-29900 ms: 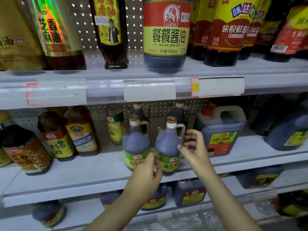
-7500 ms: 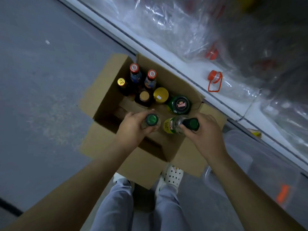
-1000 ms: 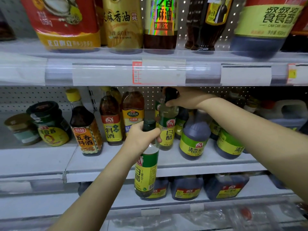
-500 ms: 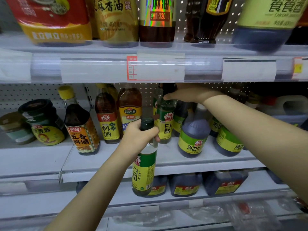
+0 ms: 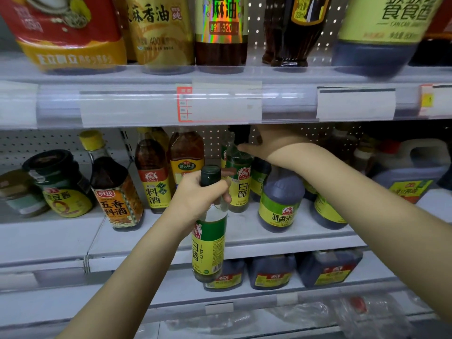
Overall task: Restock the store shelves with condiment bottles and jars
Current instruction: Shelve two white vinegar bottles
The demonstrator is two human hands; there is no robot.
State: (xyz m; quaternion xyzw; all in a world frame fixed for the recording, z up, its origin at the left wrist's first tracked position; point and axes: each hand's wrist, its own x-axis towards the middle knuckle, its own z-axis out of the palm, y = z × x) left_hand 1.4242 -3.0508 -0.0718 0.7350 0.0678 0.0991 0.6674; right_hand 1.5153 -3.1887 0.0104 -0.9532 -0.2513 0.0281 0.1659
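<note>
My left hand (image 5: pixel 198 194) grips the neck of a white vinegar bottle (image 5: pixel 209 243) with a green and yellow label and a dark green cap. This bottle hangs upright in front of the middle shelf's (image 5: pixel 269 243) front edge. A second, matching vinegar bottle (image 5: pixel 238 184) stands on that shelf, further back. My right hand (image 5: pixel 269 143) reaches in under the upper shelf and holds this bottle at its cap and neck, thumb against the neck. Its fingers are partly hidden behind the cap.
Dark rice vinegar jugs (image 5: pixel 278 206) stand right of the shelved bottle; cooking wine bottles (image 5: pixel 152 174), a five-spice wine bottle (image 5: pixel 115 192) and a bean paste jar (image 5: pixel 58 184) stand left. The upper shelf's price rail (image 5: pixel 220 104) hangs just above my right hand. Dark jugs (image 5: pixel 271 272) fill the shelf below.
My right hand has moved its vinegar bottle further back on the middle shelf and now sits just under the price rail. My left hand's bottle has stayed where it was.
</note>
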